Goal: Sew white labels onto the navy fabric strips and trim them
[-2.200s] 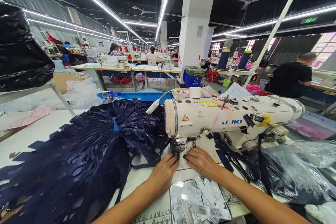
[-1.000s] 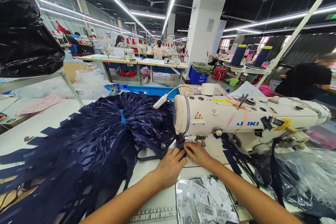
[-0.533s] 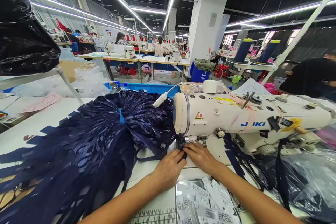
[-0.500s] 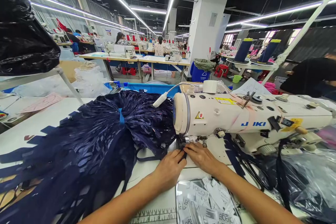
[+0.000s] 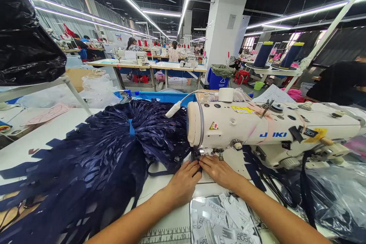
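Note:
A cream sewing machine (image 5: 257, 129) stands on the white table (image 5: 42, 137). Both my hands rest at its needle. My left hand (image 5: 183, 181) lies knuckles up, its fingers pressed together on a narrow navy strip (image 5: 196, 160) under the presser foot. My right hand (image 5: 219, 171) lies beside it, fingertips touching the same strip. A big heap of navy fabric strips (image 5: 100, 160), tied with a blue band, spreads to the left of the machine.
A clear tray of white printed labels (image 5: 220, 217) sits at the table's front edge below my wrists. Clear plastic bags (image 5: 337, 194) lie at right, a black bag (image 5: 25, 42) on a rack at upper left. Other people sew at tables behind; one in black (image 5: 337, 82) sits at right.
My hands have drawn together and moved up to the needle, both now pressed on the navy strip. The view has shifted slightly.

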Action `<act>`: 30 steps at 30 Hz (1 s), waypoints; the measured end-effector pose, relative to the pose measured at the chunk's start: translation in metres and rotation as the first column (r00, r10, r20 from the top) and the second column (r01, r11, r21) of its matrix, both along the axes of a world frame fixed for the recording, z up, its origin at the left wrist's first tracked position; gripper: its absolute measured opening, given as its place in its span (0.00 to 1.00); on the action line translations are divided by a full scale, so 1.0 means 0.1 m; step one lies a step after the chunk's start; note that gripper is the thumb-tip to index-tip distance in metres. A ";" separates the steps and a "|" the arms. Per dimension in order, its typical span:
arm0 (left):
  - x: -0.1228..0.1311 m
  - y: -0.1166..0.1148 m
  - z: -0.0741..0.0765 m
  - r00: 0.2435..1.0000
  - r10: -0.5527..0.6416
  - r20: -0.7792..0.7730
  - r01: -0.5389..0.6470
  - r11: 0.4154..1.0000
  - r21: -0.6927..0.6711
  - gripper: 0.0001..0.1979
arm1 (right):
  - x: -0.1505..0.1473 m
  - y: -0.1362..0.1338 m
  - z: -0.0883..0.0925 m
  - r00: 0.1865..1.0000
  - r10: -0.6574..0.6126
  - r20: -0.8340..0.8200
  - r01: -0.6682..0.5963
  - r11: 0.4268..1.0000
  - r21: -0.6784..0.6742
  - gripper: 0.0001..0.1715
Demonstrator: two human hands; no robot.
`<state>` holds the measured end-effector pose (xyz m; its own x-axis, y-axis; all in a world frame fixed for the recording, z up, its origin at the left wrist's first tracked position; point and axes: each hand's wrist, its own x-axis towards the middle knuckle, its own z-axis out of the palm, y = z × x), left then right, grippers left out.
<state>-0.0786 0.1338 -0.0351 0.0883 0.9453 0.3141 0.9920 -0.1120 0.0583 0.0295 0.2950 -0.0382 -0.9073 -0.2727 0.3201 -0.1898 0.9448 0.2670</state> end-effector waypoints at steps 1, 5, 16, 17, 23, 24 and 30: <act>0.00 0.01 0.00 1.000 0.000 0.001 0.000 1.000 -0.014 0.20 | 0.00 0.01 0.00 1.000 0.002 0.000 -0.002 1.000 0.002 0.18; 0.01 0.09 0.01 0.999 0.032 -0.008 -0.033 0.998 -0.054 0.21 | -0.01 0.07 -0.02 1.000 0.009 -0.011 -0.009 1.000 0.026 0.22; 0.14 0.18 0.04 0.985 0.164 -0.050 -0.169 0.977 -0.127 0.19 | -0.03 0.13 -0.03 1.000 -0.009 -0.026 0.011 0.998 0.061 0.27; 0.14 0.19 0.04 0.984 0.167 -0.062 -0.174 0.976 -0.129 0.19 | -0.03 0.14 -0.03 1.000 -0.013 -0.024 0.015 0.998 0.056 0.27; 0.11 0.21 -0.01 0.979 0.174 -0.103 -0.182 0.981 -0.069 0.18 | -0.05 0.16 -0.08 0.998 -0.061 0.003 0.060 0.998 0.008 0.28; 0.11 0.22 -0.01 0.978 0.180 -0.101 -0.186 0.981 -0.052 0.18 | -0.06 0.16 -0.10 0.997 -0.073 0.006 0.073 0.997 0.002 0.28; 0.10 0.23 0.01 0.977 0.197 -0.084 -0.197 0.980 0.011 0.17 | -0.09 0.17 -0.12 0.996 -0.092 -0.012 0.092 0.996 -0.019 0.29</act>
